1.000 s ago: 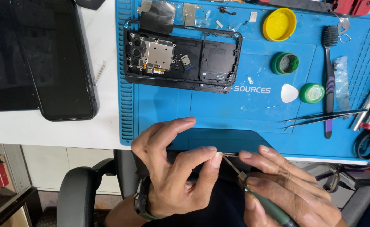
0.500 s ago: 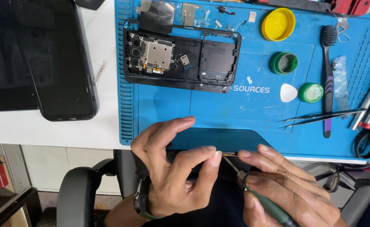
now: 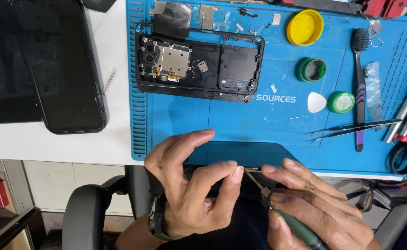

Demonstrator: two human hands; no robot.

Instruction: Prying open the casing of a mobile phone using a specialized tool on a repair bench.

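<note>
Head view, sole camera. Both hands worked at the near edge of the surface, over the person's lap and just below the blue repair mat (image 3: 189, 115). The left hand (image 3: 189, 194), a watch at its wrist, was curled, its thumb and a fingertip pinched on a small flat part (image 3: 248, 170); the index finger stood raised and free. What the part was could not be told at this size. The right hand (image 3: 314, 208) was closed round a green-handled screwdriver (image 3: 296, 227), held like a pen, its thin metal shaft angled up and left so that the tip met the small part at the left fingertips.

On the mat, well apart from the hands, lay an opened phone body (image 3: 198, 65) with its board and camera modules exposed. To its right sat a yellow cap (image 3: 304, 27), a round green tin (image 3: 311, 70), a white triangular pick (image 3: 316, 102) just beside a smaller green lid (image 3: 341, 102), a black and purple brush (image 3: 360, 88) and a pair of tweezers (image 3: 351, 128). Further tools crowded the right edge, partly cut off. Left of the mat, on the white surface (image 3: 115, 139), two dark phones (image 3: 41, 65) lay side by side, overlapping. A black chair armrest (image 3: 85, 213) showed below.
</note>
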